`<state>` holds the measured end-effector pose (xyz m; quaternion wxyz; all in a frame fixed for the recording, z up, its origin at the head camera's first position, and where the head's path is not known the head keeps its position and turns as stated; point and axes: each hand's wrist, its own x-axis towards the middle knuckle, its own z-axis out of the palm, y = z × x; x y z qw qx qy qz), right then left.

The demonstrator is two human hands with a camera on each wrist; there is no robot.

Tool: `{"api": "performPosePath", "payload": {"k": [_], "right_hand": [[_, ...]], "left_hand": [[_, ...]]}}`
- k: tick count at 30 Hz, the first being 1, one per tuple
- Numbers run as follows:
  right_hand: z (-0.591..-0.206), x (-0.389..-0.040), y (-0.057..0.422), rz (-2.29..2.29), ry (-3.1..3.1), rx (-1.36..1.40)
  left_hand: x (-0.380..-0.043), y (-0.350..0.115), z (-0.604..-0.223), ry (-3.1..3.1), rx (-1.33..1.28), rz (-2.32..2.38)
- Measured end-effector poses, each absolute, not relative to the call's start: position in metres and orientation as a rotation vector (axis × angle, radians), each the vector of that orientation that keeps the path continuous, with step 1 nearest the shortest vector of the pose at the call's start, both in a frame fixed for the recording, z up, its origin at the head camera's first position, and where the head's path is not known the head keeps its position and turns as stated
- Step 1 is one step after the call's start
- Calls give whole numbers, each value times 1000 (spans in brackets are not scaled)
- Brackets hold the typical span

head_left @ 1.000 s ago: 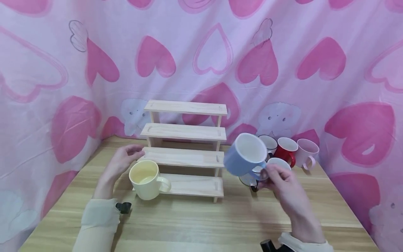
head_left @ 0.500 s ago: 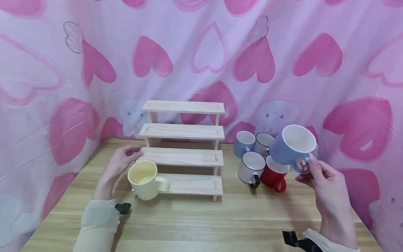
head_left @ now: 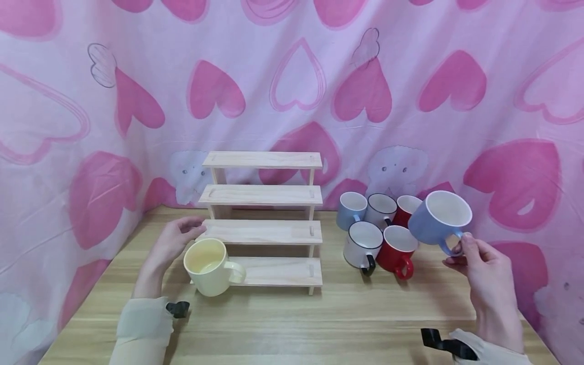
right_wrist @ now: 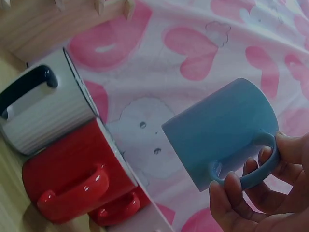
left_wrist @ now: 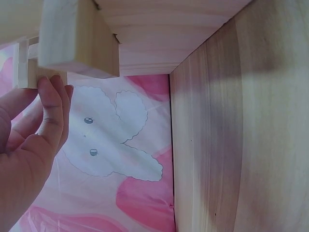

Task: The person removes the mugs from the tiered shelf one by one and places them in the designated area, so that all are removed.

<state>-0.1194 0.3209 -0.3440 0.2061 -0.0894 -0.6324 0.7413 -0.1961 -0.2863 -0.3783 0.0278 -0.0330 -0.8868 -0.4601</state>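
In the head view, my right hand (head_left: 490,276) grips a blue mug (head_left: 431,225) by its handle, tilted and raised above the table's right side. The right wrist view shows the fingers hooked through the handle of this blue mug (right_wrist: 224,130). My left hand (head_left: 171,246) holds the left end of a wooden stepped shelf (head_left: 262,231). In the left wrist view, thumb and fingers (left_wrist: 52,104) meet a wooden piece of the shelf (left_wrist: 79,41). A pale yellow mug (head_left: 207,274) stands at the left end of the lowest step, handle pointing right.
Right of the shelf stand a smaller blue mug (head_left: 351,210), two white mugs with black rims (head_left: 360,246), and two red mugs (head_left: 394,251), grouped closely. The held mug hangs beside them. A pink heart-patterned cloth (head_left: 292,76) hangs behind the wooden table (head_left: 274,329).
My right hand has carried the blue mug rightward from in front of the grouped mugs, then slightly lower. The left hand stays at the shelf. The head view has shifted slightly.
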Motion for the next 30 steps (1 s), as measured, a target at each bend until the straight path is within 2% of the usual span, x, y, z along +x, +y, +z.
{"api": "performPosePath", "payload": {"k": [13,30], "right_hand": [[-369,-124,346,2059,-1761,-407],[-420,-128,370,2084,-2077,-314]], "left_hand": [[-192,-284,-376,-2729,-106,-1399],[-193,-285,-375,-2736,-101,-1392]]}}
